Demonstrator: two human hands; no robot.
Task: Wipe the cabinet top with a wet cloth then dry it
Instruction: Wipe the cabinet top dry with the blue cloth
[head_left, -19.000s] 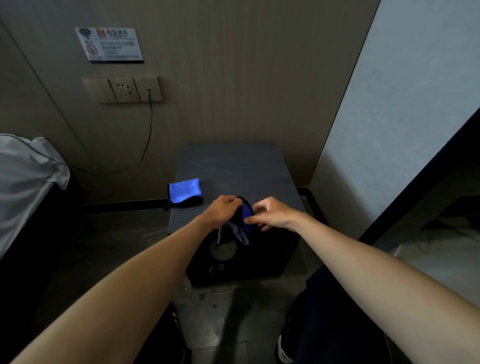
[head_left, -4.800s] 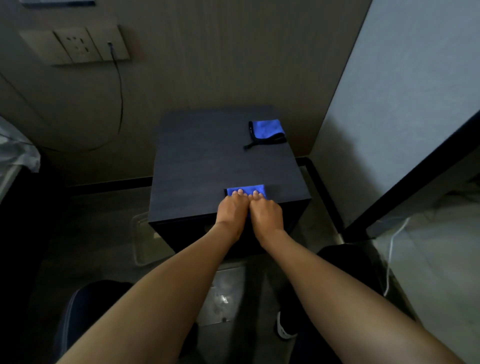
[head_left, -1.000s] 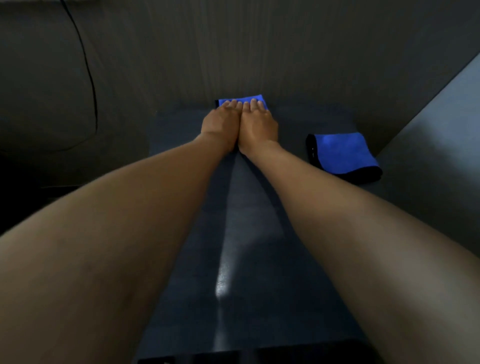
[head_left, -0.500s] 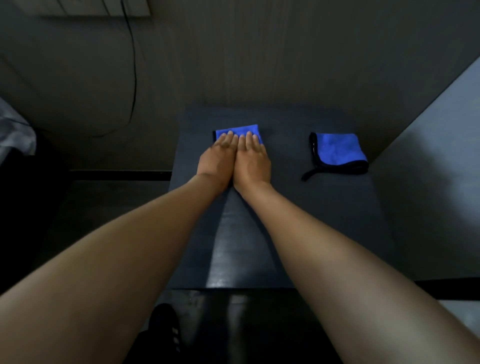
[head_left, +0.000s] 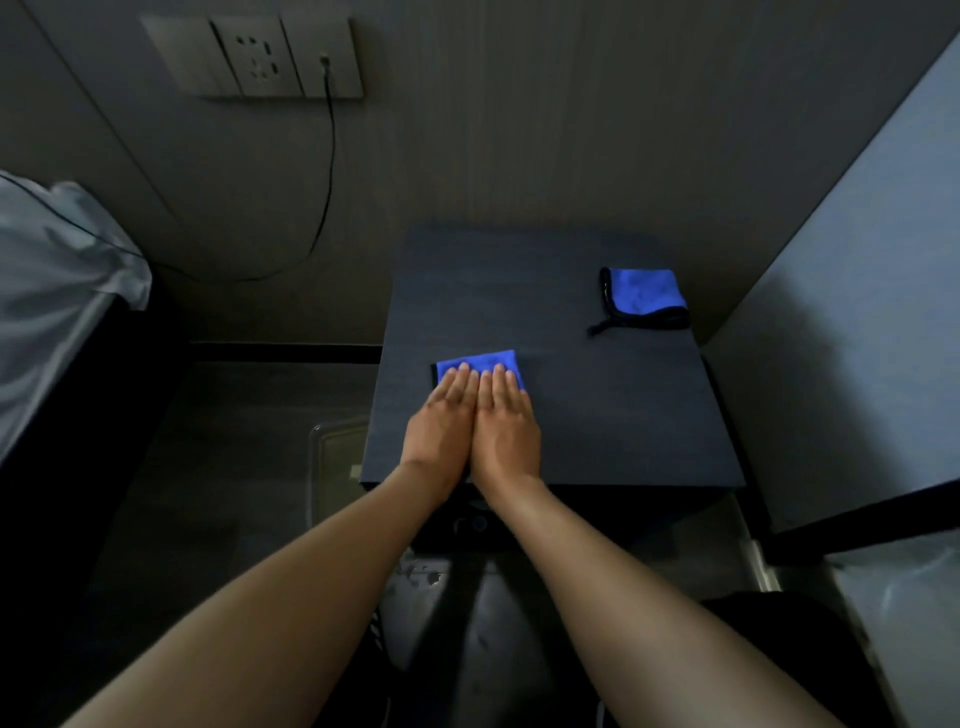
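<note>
Both hands, left (head_left: 440, 427) and right (head_left: 506, 426), press flat, fingers straight, on a folded blue cloth (head_left: 480, 366) on the dark matte cabinet top (head_left: 597, 415), front-left. A black-edged spare cloth (head_left: 644, 297) lies back-right.

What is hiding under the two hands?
A folded blue cloth lies flat on the dark cabinet top. The left hand and right hand press on it side by side. Only its far edge shows; the rest is covered.
</note>
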